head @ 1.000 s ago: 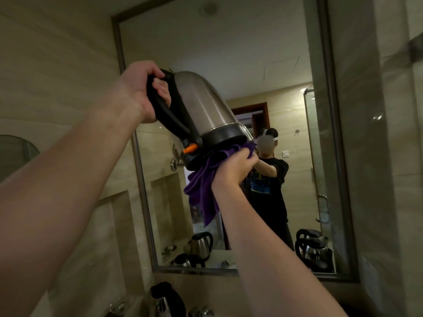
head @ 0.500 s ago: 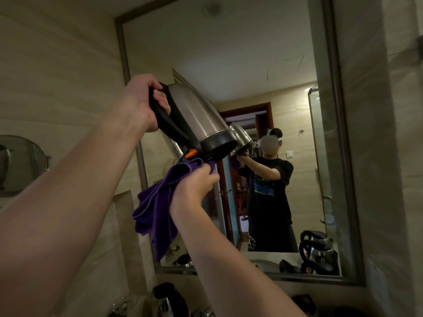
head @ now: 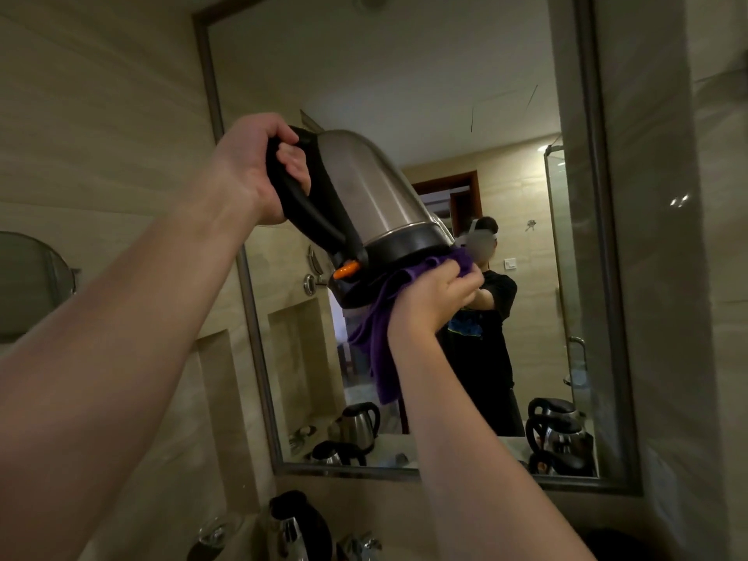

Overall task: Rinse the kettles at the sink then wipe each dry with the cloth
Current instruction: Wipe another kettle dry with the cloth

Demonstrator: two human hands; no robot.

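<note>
Left hand (head: 259, 168) grips kettle (head: 364, 196) handle — right hand (head: 437, 297) seemingly clutches cloth (head: 376, 338) beneath

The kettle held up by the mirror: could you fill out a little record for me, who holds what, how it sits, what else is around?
kettle: steel body, black handle, held up tilted with its base toward the camera
left hand: grips the kettle's handle
right hand: holds the purple cloth against the kettle's base
cloth: bunched at the base, the rest hangs down
mirror: on the wall behind, shows other kettles on the counter
second kettle: stands below, near the tap
stage: wiping the base
</note>
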